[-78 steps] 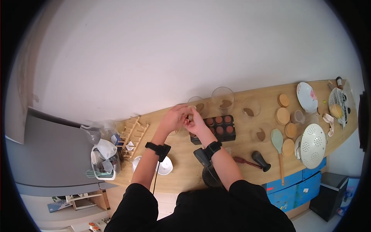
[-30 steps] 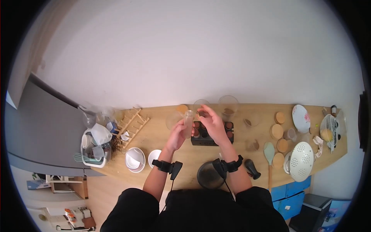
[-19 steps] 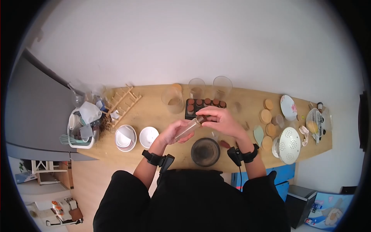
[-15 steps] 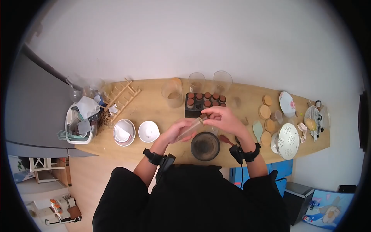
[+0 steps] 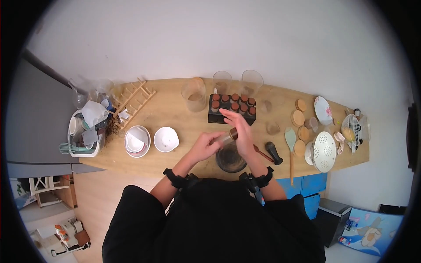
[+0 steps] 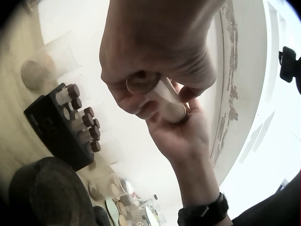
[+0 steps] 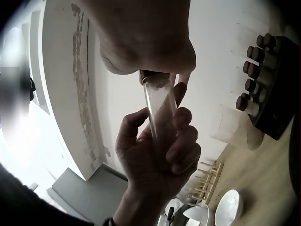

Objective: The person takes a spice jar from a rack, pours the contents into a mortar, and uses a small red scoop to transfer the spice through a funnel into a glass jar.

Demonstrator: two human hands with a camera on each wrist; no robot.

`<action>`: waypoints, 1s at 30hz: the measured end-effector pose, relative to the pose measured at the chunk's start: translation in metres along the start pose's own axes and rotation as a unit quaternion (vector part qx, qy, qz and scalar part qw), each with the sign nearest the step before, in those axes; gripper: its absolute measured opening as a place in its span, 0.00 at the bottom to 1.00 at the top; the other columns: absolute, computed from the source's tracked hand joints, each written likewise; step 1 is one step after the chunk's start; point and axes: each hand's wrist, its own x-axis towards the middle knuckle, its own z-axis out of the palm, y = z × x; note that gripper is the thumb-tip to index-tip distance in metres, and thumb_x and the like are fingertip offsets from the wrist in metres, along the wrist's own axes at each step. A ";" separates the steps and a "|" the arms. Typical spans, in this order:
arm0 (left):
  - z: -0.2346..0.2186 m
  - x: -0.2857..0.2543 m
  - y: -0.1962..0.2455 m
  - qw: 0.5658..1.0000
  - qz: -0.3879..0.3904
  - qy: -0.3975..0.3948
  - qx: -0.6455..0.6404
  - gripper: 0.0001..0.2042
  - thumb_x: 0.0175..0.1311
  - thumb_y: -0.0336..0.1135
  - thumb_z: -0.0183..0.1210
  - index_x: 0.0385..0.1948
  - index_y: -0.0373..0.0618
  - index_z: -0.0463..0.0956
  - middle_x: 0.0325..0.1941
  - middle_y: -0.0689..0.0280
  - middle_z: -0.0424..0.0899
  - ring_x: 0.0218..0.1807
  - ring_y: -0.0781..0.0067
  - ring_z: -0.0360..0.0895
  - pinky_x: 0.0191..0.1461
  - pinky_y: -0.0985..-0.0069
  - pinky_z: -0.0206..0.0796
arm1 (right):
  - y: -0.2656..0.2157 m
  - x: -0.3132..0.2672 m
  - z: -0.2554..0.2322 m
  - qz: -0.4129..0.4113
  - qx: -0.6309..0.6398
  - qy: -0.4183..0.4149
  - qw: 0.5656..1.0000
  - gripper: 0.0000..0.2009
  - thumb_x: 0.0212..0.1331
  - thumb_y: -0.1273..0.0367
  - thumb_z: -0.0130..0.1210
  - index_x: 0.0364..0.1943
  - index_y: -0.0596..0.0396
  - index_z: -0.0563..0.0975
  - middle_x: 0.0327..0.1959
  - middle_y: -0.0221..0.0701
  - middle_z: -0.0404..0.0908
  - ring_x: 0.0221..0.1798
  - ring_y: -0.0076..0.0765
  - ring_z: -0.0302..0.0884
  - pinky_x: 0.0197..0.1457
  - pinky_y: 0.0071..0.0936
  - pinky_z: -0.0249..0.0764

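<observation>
My left hand (image 5: 204, 148) grips a small clear glass spice jar (image 7: 160, 101), its fingers curled round the body. The jar is tilted, its brown cap (image 5: 233, 133) pointing up and right. My right hand (image 5: 242, 136) has its fingers straight, and its palm presses against the cap. Pale residue shows inside the glass below the cap in the right wrist view. Behind the hands stands a black rack (image 5: 216, 119) with several similar brown-capped jars and a vacant slot at its front. A dark mortar (image 5: 228, 163) sits below the hands, partly hidden by the right one.
Clear canisters (image 5: 193, 94) with brown powder line the back. White bowls (image 5: 166, 139), a wooden peg rack (image 5: 133, 101) and a white bin (image 5: 83, 153) are at left. A pestle (image 5: 273, 152), green spatula (image 5: 290, 139), wooden lids (image 5: 297, 118) and white colander (image 5: 324, 151) are at right.
The jar was open, with the right hand apart from its mouth; now the cap is on it. The right fingers, which pinched the cap, have straightened, palm against it. Both hands came nearer the body.
</observation>
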 end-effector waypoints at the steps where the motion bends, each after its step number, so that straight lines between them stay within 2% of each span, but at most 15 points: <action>1: -0.002 -0.003 -0.005 0.992 -0.051 -0.008 -0.116 0.16 0.57 0.30 0.48 0.47 0.37 0.75 0.23 0.66 0.76 0.19 0.82 0.68 0.23 0.81 0.60 | 0.003 -0.002 0.004 0.004 0.099 -0.017 0.995 0.19 0.69 0.64 0.31 0.54 0.59 0.69 0.62 0.39 0.66 0.65 0.36 0.60 0.67 0.32 0.56; 5: -0.018 -0.017 -0.015 0.936 -0.102 -0.009 -0.336 0.16 0.61 0.32 0.45 0.48 0.37 0.74 0.25 0.69 0.76 0.18 0.87 0.64 0.20 0.87 0.54 | -0.009 -0.023 -0.008 0.078 0.122 -0.118 0.982 0.18 0.66 0.74 0.37 0.59 0.60 0.65 0.65 0.40 0.62 0.66 0.35 0.60 0.68 0.32 0.55; 10: -0.015 -0.032 -0.021 0.955 -0.148 -0.098 -0.239 0.15 0.62 0.34 0.48 0.48 0.39 0.74 0.25 0.68 0.77 0.20 0.84 0.68 0.22 0.85 0.59 | -0.023 -0.034 -0.013 0.125 -0.130 -0.131 0.975 0.17 0.61 0.71 0.49 0.55 0.52 0.71 0.52 0.39 0.75 0.47 0.31 0.77 0.47 0.30 0.73; 12: 0.000 -0.038 -0.026 0.998 -0.013 -0.050 -0.043 0.15 0.60 0.35 0.54 0.47 0.41 0.73 0.27 0.65 0.79 0.22 0.79 0.72 0.28 0.80 0.65 | -0.023 -0.038 -0.010 0.238 -0.275 -0.096 0.927 0.13 0.60 0.68 0.52 0.49 0.50 0.74 0.36 0.37 0.80 0.33 0.34 0.80 0.36 0.29 0.73; 13: 0.003 -0.039 -0.026 0.997 -0.015 -0.055 -0.048 0.15 0.60 0.35 0.54 0.47 0.41 0.73 0.27 0.65 0.79 0.22 0.79 0.72 0.28 0.80 0.65 | -0.019 -0.046 -0.008 0.244 -0.276 -0.092 0.925 0.13 0.60 0.68 0.52 0.49 0.50 0.74 0.36 0.37 0.80 0.33 0.34 0.80 0.36 0.29 0.73; 15: 0.004 -0.037 -0.025 0.997 0.027 -0.063 0.042 0.16 0.58 0.37 0.58 0.47 0.44 0.73 0.28 0.63 0.80 0.24 0.76 0.75 0.33 0.78 0.68 | -0.008 -0.063 -0.004 0.056 -0.352 -0.032 0.934 0.11 0.59 0.66 0.53 0.44 0.51 0.75 0.24 0.35 0.78 0.27 0.37 0.79 0.31 0.27 0.71; 16: 0.003 -0.037 -0.026 0.997 0.020 -0.070 0.036 0.16 0.58 0.37 0.58 0.47 0.44 0.73 0.28 0.63 0.80 0.24 0.76 0.75 0.33 0.78 0.68 | -0.023 -0.068 -0.002 0.080 -0.364 -0.052 0.927 0.10 0.60 0.64 0.52 0.41 0.54 0.75 0.24 0.35 0.79 0.27 0.34 0.80 0.30 0.24 0.72; 19: 0.003 -0.033 -0.026 0.996 -0.001 -0.086 0.031 0.16 0.57 0.40 0.60 0.45 0.46 0.74 0.29 0.61 0.80 0.25 0.70 0.77 0.32 0.75 0.68 | -0.017 -0.086 0.002 0.177 -0.199 0.033 0.963 0.13 0.62 0.61 0.51 0.35 0.59 0.76 0.21 0.34 0.79 0.22 0.30 0.79 0.28 0.22 0.71; 20: 0.003 -0.031 -0.021 0.986 0.084 -0.085 0.120 0.16 0.56 0.41 0.61 0.44 0.47 0.74 0.30 0.62 0.80 0.26 0.67 0.78 0.31 0.73 0.68 | -0.013 -0.090 -0.003 0.189 -0.197 0.037 0.961 0.13 0.62 0.61 0.51 0.35 0.59 0.76 0.21 0.34 0.79 0.22 0.30 0.79 0.28 0.22 0.71; 21: 0.004 -0.030 -0.017 0.960 0.168 -0.082 0.208 0.16 0.55 0.42 0.61 0.43 0.47 0.74 0.31 0.62 0.80 0.28 0.64 0.78 0.31 0.71 0.69 | -0.008 -0.092 -0.011 0.268 -0.192 0.051 0.943 0.14 0.62 0.61 0.51 0.32 0.60 0.77 0.19 0.34 0.78 0.20 0.28 0.77 0.26 0.21 0.71; 23: 0.009 -0.030 -0.011 0.964 0.135 -0.103 0.205 0.15 0.54 0.43 0.62 0.41 0.49 0.74 0.32 0.63 0.80 0.29 0.60 0.78 0.31 0.68 0.68 | -0.004 -0.093 -0.023 0.413 -0.175 0.073 0.891 0.17 0.63 0.61 0.50 0.27 0.62 0.77 0.14 0.33 0.76 0.16 0.26 0.75 0.23 0.19 0.69; 24: 0.010 -0.028 -0.010 0.967 0.113 -0.107 0.200 0.16 0.54 0.43 0.62 0.41 0.48 0.74 0.33 0.63 0.80 0.30 0.60 0.78 0.33 0.69 0.69 | -0.009 -0.097 -0.029 0.325 -0.227 0.057 0.916 0.14 0.63 0.63 0.50 0.33 0.62 0.77 0.19 0.34 0.78 0.20 0.25 0.77 0.27 0.19 0.71; 25: 0.012 -0.026 -0.009 0.970 0.092 -0.111 0.196 0.16 0.54 0.42 0.62 0.42 0.48 0.74 0.34 0.63 0.80 0.32 0.61 0.78 0.34 0.69 0.69 | -0.010 -0.099 -0.028 0.326 -0.224 0.055 0.917 0.14 0.63 0.63 0.50 0.33 0.62 0.77 0.19 0.34 0.78 0.20 0.25 0.77 0.27 0.19 0.71; 27: 0.019 -0.023 -0.010 0.965 0.100 -0.099 0.221 0.17 0.52 0.41 0.63 0.42 0.47 0.74 0.34 0.62 0.79 0.33 0.60 0.77 0.35 0.70 0.68 | -0.009 -0.103 -0.027 0.171 -0.076 0.041 0.982 0.13 0.62 0.65 0.52 0.43 0.63 0.75 0.26 0.35 0.80 0.26 0.24 0.78 0.32 0.20 0.73; 30: 0.027 -0.010 -0.017 0.950 0.120 -0.082 0.275 0.17 0.50 0.37 0.65 0.43 0.46 0.74 0.36 0.59 0.78 0.37 0.59 0.76 0.38 0.70 0.68 | 0.007 -0.103 -0.052 0.272 -0.050 -0.032 0.961 0.15 0.61 0.68 0.53 0.49 0.62 0.71 0.31 0.36 0.81 0.32 0.25 0.79 0.36 0.21 0.74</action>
